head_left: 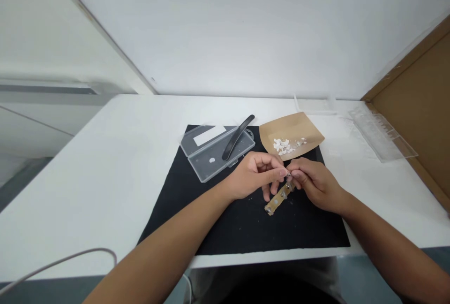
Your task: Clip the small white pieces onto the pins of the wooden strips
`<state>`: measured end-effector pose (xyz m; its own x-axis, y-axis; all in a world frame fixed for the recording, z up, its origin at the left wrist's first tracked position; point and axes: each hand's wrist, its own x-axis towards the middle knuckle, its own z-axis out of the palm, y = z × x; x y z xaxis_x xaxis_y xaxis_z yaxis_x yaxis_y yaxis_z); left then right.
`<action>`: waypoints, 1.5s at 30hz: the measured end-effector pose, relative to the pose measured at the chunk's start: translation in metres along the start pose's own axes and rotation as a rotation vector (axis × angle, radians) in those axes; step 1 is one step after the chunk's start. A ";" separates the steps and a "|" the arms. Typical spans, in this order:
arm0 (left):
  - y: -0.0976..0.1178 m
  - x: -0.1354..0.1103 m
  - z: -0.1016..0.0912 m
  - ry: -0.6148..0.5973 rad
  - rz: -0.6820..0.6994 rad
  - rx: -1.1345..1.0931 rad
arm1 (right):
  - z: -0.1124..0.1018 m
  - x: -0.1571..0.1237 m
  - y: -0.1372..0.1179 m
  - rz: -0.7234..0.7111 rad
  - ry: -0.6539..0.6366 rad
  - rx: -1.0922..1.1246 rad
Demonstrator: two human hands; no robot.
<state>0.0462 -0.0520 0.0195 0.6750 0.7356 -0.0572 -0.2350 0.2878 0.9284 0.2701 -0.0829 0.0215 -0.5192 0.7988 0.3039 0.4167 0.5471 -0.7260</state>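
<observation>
- Near the front edge of the tabletop [87, 177], left hand [258, 175] and right hand [315, 182] meet, fingers of both clamped on one small shiny piece [288, 174].
- Nearer that edge, tan strip [276, 201] slants over black mat [246, 231], far end at right hand.

Two hands [253, 175], one black mat [239, 229], one tan strip [280, 198], one hinged plastic case [206, 169], one white label [210, 135], one curved nail file [236, 140], one brown paper sheet [290, 124], white flakes [282, 146] too small to count, two clear plastic pieces [383, 136] toward the far right corner of the surface [98, 177].
</observation>
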 end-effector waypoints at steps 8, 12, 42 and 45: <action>0.000 0.001 0.002 0.050 -0.009 0.035 | -0.005 0.002 -0.002 0.012 -0.026 0.031; -0.002 0.002 0.001 0.091 -0.002 0.046 | -0.005 0.003 -0.001 0.037 -0.007 0.063; -0.011 0.014 -0.010 0.570 0.450 0.931 | -0.004 0.003 0.001 0.106 0.293 -0.106; -0.013 0.017 -0.014 0.600 0.478 0.977 | -0.002 0.003 0.000 0.145 0.325 -0.090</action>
<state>0.0512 -0.0345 0.0011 0.1784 0.8791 0.4421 0.4236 -0.4741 0.7719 0.2703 -0.0794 0.0238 -0.1916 0.8994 0.3929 0.5397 0.4309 -0.7232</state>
